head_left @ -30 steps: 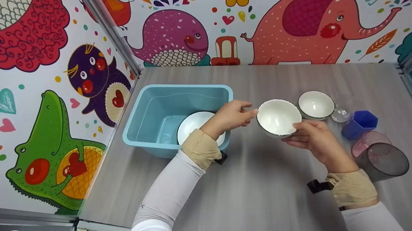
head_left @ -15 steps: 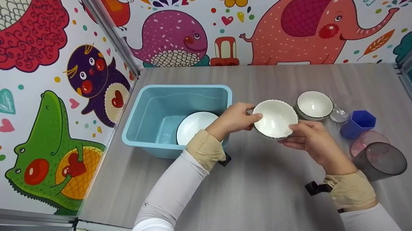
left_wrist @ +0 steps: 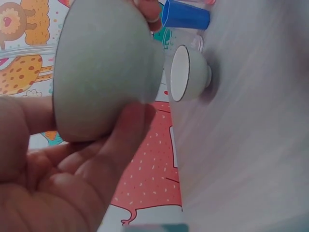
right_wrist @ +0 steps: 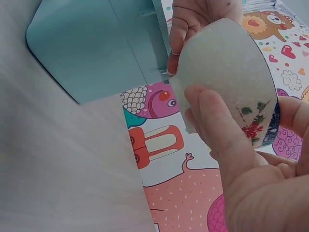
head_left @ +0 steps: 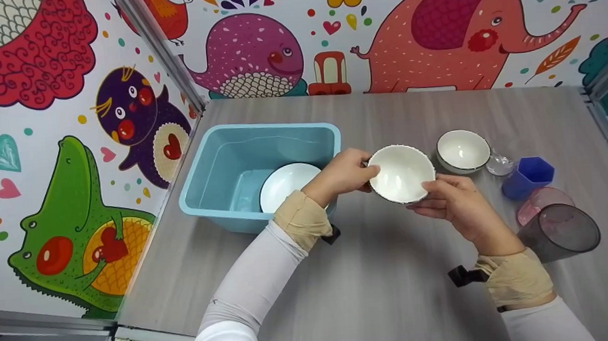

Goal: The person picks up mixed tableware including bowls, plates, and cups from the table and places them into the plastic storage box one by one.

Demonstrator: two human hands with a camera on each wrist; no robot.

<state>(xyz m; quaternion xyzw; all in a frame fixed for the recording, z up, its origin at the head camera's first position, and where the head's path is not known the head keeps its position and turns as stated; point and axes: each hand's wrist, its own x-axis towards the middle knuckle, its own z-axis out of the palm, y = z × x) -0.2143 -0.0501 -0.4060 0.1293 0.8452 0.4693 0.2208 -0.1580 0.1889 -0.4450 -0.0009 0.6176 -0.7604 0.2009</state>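
Both hands hold one white bowl point(head_left: 401, 173) with a dark rim above the table, just right of the blue tub. My left hand point(head_left: 344, 174) pinches its left side, thumb over the rim and fingers underneath. On the opposite side my right hand point(head_left: 459, 205) grips the rim with the thumb, its fingers under the bowl. The right wrist view shows red flowers and green leaves painted on the outside of the bowl point(right_wrist: 227, 72). In the left wrist view the plain outer wall of the bowl point(left_wrist: 101, 67) faces the camera, tilted on its side.
A light blue tub point(head_left: 218, 166) holds a white dish point(head_left: 286, 185). Behind the right hand stand a second white bowl point(head_left: 463, 151), a clear glass point(head_left: 500, 165), a blue hexagonal cup point(head_left: 524, 182), a pink cup point(head_left: 539, 202) and a dark grey tumbler point(head_left: 565, 232). Printed walls enclose the table.
The left hand has reached from beside the bowl to its rim and taken hold. The bowl and right hand have shifted slightly left toward the tub.
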